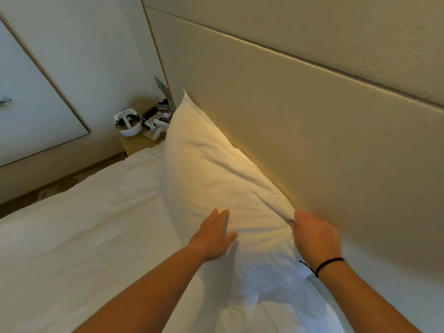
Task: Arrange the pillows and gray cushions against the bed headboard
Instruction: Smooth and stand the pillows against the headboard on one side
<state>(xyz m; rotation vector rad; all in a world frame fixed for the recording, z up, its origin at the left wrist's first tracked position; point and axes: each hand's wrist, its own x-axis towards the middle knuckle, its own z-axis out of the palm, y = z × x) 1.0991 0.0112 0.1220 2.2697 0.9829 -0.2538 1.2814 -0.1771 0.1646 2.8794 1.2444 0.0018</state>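
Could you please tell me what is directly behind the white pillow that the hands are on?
The beige padded headboard stands right behind the white pillow, which leans against it. The strip of headboard the pillow covers, and anything wedged in between, cannot be seen.

White-sheeted bed [84, 224], white pillow [211, 179] on it (leaning against headboard [312, 140])

I see two bare forearms reaching into view, no sleeves on either. My left hand [212, 234] wears a thin ring [212, 220] near the base of one finger. My right hand [316, 236] has a thin black cord bracelet [329, 263] round the wrist, well back from the fingers, with a short loose end trailing off it.
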